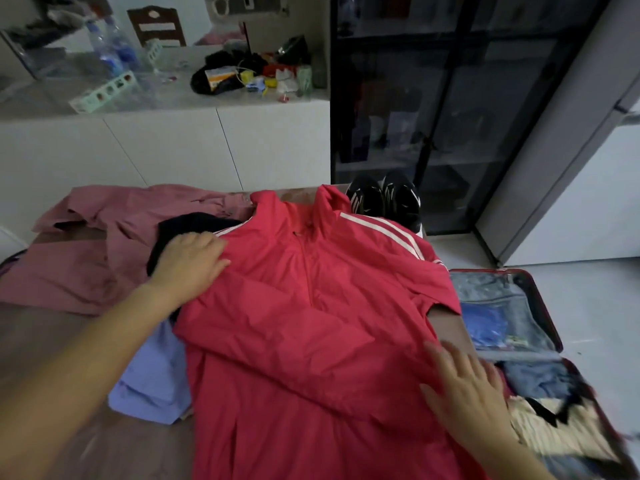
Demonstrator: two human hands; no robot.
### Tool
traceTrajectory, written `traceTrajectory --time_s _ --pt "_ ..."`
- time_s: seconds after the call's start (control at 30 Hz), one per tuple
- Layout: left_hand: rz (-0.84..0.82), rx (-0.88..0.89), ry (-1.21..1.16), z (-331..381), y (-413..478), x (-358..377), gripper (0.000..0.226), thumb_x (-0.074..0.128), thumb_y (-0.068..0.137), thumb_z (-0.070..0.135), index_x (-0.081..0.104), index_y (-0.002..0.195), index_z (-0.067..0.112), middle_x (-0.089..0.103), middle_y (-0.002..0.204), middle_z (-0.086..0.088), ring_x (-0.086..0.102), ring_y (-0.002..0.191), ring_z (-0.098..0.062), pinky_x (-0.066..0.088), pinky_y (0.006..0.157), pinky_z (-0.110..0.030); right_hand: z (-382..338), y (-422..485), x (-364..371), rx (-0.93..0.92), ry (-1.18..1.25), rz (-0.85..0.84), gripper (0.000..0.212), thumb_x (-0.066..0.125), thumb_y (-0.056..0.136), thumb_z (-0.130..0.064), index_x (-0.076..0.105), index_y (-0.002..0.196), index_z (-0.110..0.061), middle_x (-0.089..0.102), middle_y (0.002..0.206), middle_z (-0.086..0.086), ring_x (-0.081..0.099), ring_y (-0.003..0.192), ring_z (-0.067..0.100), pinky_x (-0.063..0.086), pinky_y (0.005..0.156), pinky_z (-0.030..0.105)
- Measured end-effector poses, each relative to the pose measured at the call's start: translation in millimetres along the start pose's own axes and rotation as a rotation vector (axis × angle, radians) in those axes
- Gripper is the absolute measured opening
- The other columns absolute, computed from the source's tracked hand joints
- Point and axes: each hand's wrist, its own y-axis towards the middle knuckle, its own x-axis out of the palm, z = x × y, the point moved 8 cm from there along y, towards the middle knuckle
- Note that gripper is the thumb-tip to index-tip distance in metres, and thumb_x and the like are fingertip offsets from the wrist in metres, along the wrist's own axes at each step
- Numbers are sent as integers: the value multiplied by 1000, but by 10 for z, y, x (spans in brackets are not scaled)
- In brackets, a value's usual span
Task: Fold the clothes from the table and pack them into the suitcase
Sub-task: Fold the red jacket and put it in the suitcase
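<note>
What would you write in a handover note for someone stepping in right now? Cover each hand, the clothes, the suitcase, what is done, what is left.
Left hand: open, fingers flat on the red jacket near its shoulder.
Right hand: open, flat on the jacket's edge nearest the suitcase.
The jacket lies spread on the table; a pink garment, a black garment and a lilac garment lie loose beside it.
Done: the open suitcase already holds some clothes.
Left: fold the jacket, then the other three, and pack them.
</note>
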Motion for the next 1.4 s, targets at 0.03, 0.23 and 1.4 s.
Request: traceTrajectory --time_s 0.03,0.23,1.4 --pt "28 50 -49 188 -83 -10 44 52 85 50 64 109 15 65 106 -11 62 94 -33 49 87 -47 -96 -20 -9 -134 7 47 61 53 71 -53 56 128 -30 59 125 2 55 110 24 29 100 46" --pt "-491 -49 -63 559 -433 627 67 29 90 64 24 148 32 18 158 2 14 145 -20 10 115 -53 -67 166 165 -311 32 -69 50 35 84 -68 66 108 -38 66 108 -11 65 99 11 24 105 44" --pt "-178 -679 -1606 1610 291 203 54 39 93 56 48 129 17 52 125 1 49 115 -13 35 102 -35 -984 444 -70 -1011 124 40 16 55 89 -25 63 104 -26 65 118 2 65 88 19 48 92 34"
